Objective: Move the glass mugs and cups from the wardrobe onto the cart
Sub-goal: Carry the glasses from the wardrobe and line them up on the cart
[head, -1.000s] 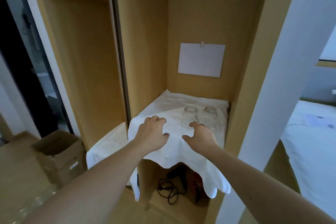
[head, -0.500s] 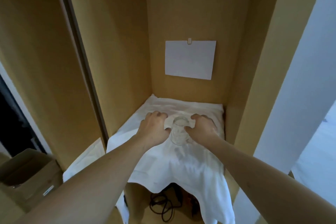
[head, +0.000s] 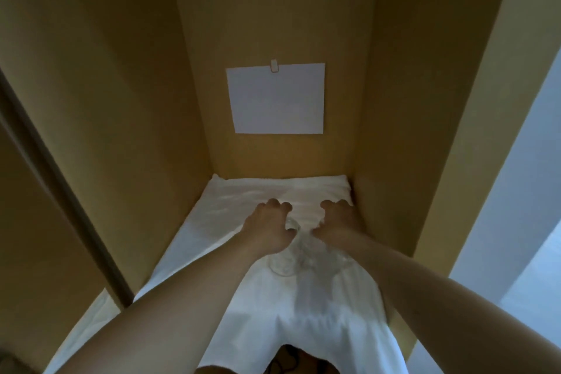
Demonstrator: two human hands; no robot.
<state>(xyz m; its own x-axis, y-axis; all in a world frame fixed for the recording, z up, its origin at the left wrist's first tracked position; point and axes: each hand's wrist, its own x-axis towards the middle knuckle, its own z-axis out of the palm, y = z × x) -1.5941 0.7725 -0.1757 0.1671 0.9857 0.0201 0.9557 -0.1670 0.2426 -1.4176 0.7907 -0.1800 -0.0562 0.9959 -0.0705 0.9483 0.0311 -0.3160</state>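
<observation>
Two clear glass cups sit close together on the white cloth [head: 243, 215] covering the wardrobe shelf. My left hand [head: 267, 231] reaches in from above, fingers curled round the left glass cup [head: 283, 267], whose lower body shows under the palm. My right hand [head: 337, 218] curls over the right glass cup [head: 329, 256] in the same way. Both cups are blurred and partly hidden by the hands. The cart is out of view.
Wooden wardrobe walls close in on the left, back and right. A white sheet of paper [head: 276, 99] hangs clipped on the back panel. The cloth drapes over the shelf's front edge, with dark cables [head: 285, 358] below. A dark sliding-door rail [head: 54, 185] runs at left.
The view has moved closer into the wardrobe. Both hands went from flanking the cups on the cloth to curling down over them, one cup under each hand.
</observation>
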